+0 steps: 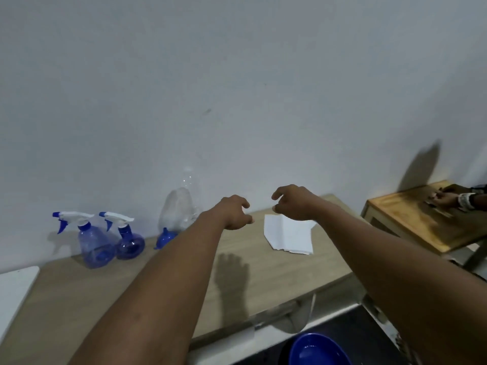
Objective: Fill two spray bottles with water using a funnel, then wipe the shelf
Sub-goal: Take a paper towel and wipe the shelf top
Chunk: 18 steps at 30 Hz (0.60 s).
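Presently, the wooden shelf (263, 280) carries a folded white cloth (288, 234), two blue spray bottles (96, 243) (129, 239) and a blue funnel (164, 238) along the wall. Left hand (234, 212) and right hand (292, 202) hover above, fingers loosely curled, grasping nothing.

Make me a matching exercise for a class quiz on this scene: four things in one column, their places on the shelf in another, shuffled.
Things:
1. spray bottles
2. clear bottle
3. funnel
4. paper

Places:
A. below the right hand
B. far left, by the wall
C. at the clear bottle's foot
D. upright, left of the left hand

Pairs: 1-B, 2-D, 3-C, 4-A
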Tool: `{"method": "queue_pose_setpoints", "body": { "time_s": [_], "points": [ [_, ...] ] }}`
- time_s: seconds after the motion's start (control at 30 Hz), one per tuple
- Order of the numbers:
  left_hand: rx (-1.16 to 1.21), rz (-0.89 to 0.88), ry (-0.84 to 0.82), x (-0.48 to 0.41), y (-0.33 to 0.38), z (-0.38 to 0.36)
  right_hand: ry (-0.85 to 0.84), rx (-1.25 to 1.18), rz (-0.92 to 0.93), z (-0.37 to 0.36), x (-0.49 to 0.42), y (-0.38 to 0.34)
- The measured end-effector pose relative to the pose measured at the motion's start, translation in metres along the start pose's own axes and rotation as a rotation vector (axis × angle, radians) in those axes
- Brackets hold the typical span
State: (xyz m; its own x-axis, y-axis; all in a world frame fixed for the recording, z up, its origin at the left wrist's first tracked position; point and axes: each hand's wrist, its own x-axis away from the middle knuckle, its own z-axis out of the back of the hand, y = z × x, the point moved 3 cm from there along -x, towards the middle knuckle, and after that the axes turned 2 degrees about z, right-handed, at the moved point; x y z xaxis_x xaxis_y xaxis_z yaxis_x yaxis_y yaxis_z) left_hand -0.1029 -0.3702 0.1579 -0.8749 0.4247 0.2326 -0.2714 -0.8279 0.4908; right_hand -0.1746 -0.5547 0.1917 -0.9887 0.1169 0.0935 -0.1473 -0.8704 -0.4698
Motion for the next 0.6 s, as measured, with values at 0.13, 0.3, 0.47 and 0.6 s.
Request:
{"method": "queue_pose_setpoints", "body": {
  "time_s": [0.13,0.3,0.47,0.6],
  "points": [
    [0.045,-0.063,0.013,-0.002,0.028,-0.043,0.104,-0.132,-0.050,-0.004,0.023,0.056],
    [0.043,-0.073,0.014,-0.012,0.031,-0.090,0.134,-0.225,-0.145,-0.023,0.028,0.109],
    [0.030,-0.020,-0.034,-0.032,0.013,-0.120,0.143,-0.252,-0.214,-0.047,0.018,0.139],
    [0.046,0.035,-0.029,-0.055,0.000,-0.136,0.168,-0.227,-0.244,-0.062,0.007,0.154]
  ]
}}
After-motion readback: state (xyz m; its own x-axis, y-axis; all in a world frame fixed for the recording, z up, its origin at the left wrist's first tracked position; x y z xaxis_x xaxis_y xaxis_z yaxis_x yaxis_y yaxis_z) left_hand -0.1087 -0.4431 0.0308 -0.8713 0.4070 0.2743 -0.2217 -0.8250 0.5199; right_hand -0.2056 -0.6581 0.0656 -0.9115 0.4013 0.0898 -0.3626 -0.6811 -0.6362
